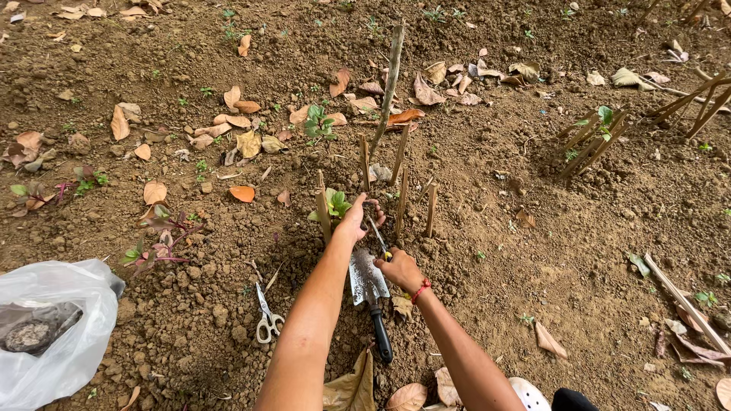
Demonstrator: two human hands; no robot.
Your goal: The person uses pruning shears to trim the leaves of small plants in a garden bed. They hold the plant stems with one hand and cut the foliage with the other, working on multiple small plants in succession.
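My left hand [356,218] reaches forward and rests on the soil beside a small green seedling [336,202]. Several short upright sticks [401,199] ring the seedling. My right hand [400,269], with a red band on its wrist, grips a thin metal tool with a yellow part [379,237]. The tool's tip points into the soil by my left fingers. A metal trowel [368,280] with a black handle lies flat on the ground between my forearms, its blade toward the seedling.
Scissors [266,317] lie on the soil to the left of my arm. A clear plastic bag [57,335] sits at the lower left. Another stick-ringed seedling [601,129] stands at the upper right. A tall leaning stick [388,84] and dry leaves are scattered about.
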